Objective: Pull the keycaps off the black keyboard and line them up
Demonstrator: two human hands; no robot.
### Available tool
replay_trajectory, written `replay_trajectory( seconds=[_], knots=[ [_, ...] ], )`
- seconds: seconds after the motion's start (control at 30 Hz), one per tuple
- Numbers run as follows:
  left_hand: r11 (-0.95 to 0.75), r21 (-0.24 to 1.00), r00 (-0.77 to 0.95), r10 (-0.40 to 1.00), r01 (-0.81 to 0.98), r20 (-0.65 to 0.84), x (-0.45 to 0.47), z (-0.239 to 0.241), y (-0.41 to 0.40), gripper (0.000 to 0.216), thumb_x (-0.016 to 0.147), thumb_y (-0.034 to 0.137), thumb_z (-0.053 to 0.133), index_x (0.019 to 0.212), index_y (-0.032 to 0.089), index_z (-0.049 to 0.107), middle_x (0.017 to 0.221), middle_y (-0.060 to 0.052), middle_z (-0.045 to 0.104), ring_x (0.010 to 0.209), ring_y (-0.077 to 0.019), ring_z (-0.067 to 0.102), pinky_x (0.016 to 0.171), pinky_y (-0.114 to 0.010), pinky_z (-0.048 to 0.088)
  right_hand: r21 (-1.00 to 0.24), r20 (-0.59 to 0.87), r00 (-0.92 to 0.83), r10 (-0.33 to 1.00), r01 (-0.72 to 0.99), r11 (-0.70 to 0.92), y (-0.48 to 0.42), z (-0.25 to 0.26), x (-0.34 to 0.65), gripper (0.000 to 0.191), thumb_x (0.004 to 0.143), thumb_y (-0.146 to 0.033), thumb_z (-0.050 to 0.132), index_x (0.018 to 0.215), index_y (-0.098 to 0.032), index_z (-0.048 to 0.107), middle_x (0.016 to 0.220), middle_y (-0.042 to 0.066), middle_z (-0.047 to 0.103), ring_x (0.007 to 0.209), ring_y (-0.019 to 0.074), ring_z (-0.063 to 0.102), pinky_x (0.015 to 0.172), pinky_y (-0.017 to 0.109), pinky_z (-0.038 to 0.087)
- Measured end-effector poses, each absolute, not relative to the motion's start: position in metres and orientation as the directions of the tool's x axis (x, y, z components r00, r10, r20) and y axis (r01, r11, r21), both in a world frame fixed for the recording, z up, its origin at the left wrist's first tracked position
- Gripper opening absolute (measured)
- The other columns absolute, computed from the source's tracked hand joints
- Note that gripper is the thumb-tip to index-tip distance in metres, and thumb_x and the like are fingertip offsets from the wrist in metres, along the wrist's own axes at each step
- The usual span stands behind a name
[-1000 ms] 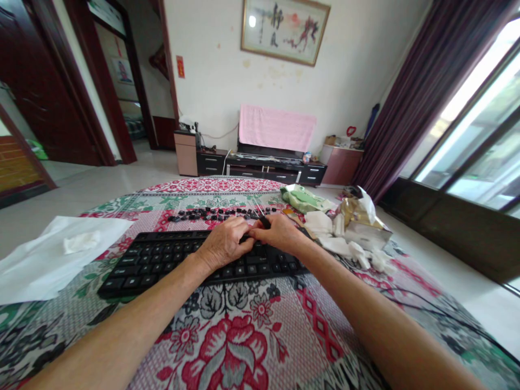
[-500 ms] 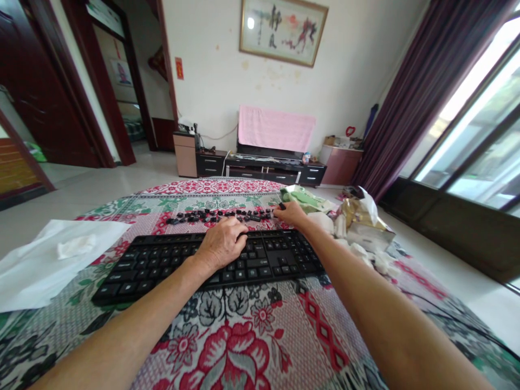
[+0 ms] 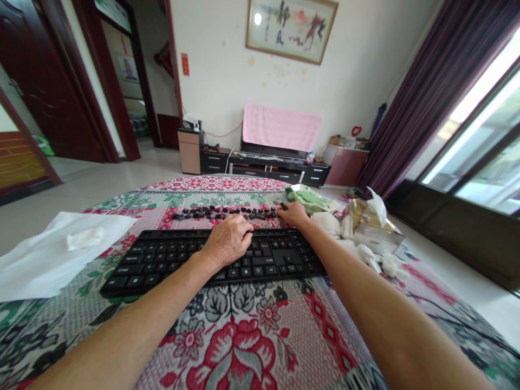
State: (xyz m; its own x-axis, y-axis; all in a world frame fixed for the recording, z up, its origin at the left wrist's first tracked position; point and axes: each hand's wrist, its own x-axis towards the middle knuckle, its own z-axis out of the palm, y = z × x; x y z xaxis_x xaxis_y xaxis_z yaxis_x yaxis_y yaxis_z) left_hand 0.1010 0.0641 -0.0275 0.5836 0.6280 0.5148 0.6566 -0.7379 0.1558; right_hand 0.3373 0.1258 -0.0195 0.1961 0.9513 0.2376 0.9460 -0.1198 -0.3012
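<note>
Mid-frame, my right hand (image 3: 294, 213) gripped a tool (image 3: 283, 206) by the keys (image 3: 260, 216) — likely key-handling, next needing precision; left hand (image 3: 230, 240) — couldn't tell.

- Left hand (image 3: 229, 241): palm down, fingers bent.
- Right hand (image 3: 296, 214): farther forward, fingers curled in a grip.
- Left forearm (image 3: 162, 303), right forearm (image 3: 365, 292): bare, angled inward.
</note>
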Motion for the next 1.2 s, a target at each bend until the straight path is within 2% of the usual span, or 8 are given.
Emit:
replay_trajectory(
  seconds=[0.3,0.4,0.47,0.53,0.63,0.87,1.07,1.2],
  knots=[
    [-0.741,0.156,0.587,0.626,0.654,0.512,0.101,-0.027,0.064,0.021,0.083,0.023,0.046,0.084,0.019,0.066,0.087,-0.006,0.061,0.09,-0.0197,0.055,0.082,-0.034,0.046,-0.425,0.246,0.263,0.933,0.894,-0.14,0.117,-0.011,0.335,0.028,0.077,-0.034,0.048,0.063,-0.016,0.065,0.057,0.008,0.062,0.062,0.0194,0.058,0.059,0.027,0.042],
    [-0.739,0.152,0.589,0.627,0.656,0.511,0.101,-0.027,0.064,0.021,0.083,0.023,0.045,0.085,0.019,0.066,0.087,-0.006,0.061,0.09,-0.0199,0.055,0.082,-0.035,0.046,-0.591,0.272,0.355,0.894,0.795,-0.136,0.11,-0.004,0.338,0.029,0.076,-0.035,0.045,0.068,-0.015,0.065,0.054,0.006,0.06,0.057,0.0172,0.056,0.055,0.026,0.041],
    [-0.738,0.147,0.591,0.628,0.659,0.506,0.101,-0.027,0.064,0.022,0.083,0.023,0.045,0.085,0.018,0.066,0.088,-0.006,0.061,0.09,-0.02,0.054,0.081,-0.035,0.046,-0.727,0.273,0.389,0.88,0.682,-0.076,0.104,0.001,0.342,0.032,0.077,-0.033,0.04,0.072,-0.014,0.065,0.058,0.005,0.062,0.055,0.015,0.055,0.054,0.024,0.041],
    [-0.737,0.141,0.595,0.629,0.661,0.5,0.101,-0.027,0.064,0.021,0.083,0.023,0.045,0.086,0.018,0.066,0.088,-0.006,0.061,0.089,-0.0199,0.054,0.081,-0.034,0.046,-0.786,0.307,0.365,0.879,0.617,0.018,0.096,0.006,0.346,0.035,0.079,-0.033,0.036,0.073,-0.015,0.066,0.063,0.004,0.062,0.057,0.0133,0.055,0.053,0.022,0.041],
    [-0.737,0.135,0.599,0.629,0.662,0.495,0.101,-0.027,0.064,0.021,0.084,0.023,0.045,0.086,0.019,0.066,0.088,-0.005,0.061,0.089,-0.0195,0.054,0.081,-0.034,0.046,-0.768,0.329,0.287,0.9,0.635,0.079,0.082,0.01,0.351,0.035,0.081,-0.036,0.037,0.073,-0.016,0.065,0.062,0.002,0.059,0.056,0.0119,0.053,0.05,0.021,0.04],
    [-0.735,0.135,0.599,0.631,0.664,0.493,0.101,-0.026,0.064,0.021,0.084,0.023,0.045,0.085,0.02,0.066,0.088,-0.005,0.061,0.091,-0.0194,0.054,0.082,-0.033,0.046,-0.825,0.123,0.002,0.992,0.556,0.101,0.042,0.018,0.358,0.023,0.075,-0.038,0.057,0.078,-0.016,0.059,0.066,0.002,0.059,0.056,0.0103,0.053,0.054,0.022,0.044],
    [-0.745,0.132,0.605,0.62,0.654,0.501,0.101,-0.027,0.064,0.022,0.084,0.023,0.044,0.083,0.019,0.066,0.088,-0.005,0.061,0.089,-0.0193,0.055,0.081,-0.033,0.046,-0.757,0.026,-0.271,0.962,0.623,0.196,0.024,0.032,0.369,0.025,0.077,-0.04,0.058,0.085,-0.016,0.063,0.064,0.0,0.056,0.056,0.0087,0.049,0.053,0.022,0.039],
    [-0.749,0.123,0.608,0.612,0.652,0.505,0.1,-0.029,0.066,0.023,0.084,0.024,0.044,0.083,0.019,0.066,0.088,-0.005,0.061,0.088,-0.0196,0.055,0.082,-0.034,0.046,-0.725,-0.003,-0.357,0.934,0.644,0.244,0.024,0.035,0.374,0.026,0.078,-0.041,0.058,0.09,-0.018,0.065,0.065,-0.002,0.055,0.057,0.008,0.046,0.055,0.022,0.037]
  ],
)
